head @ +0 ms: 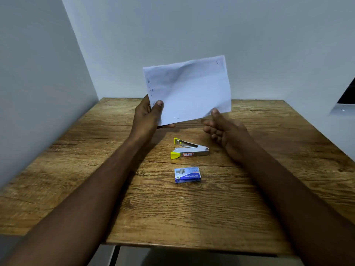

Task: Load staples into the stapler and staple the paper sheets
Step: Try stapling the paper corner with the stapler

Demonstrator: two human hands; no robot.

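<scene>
Up off the table (76,169), left hand (148,116) pinches paper sheets' (188,89) corner; right hand (224,129) open, thumb touching their lower edge.

You are at a small desk set into a bare room corner, an office or study nook by the look of it. The wood-grain table (211,208) sits against plain pale walls (192,25), and all it carries is stationery: a stapler (189,149) and a box of staples (187,175).
</scene>
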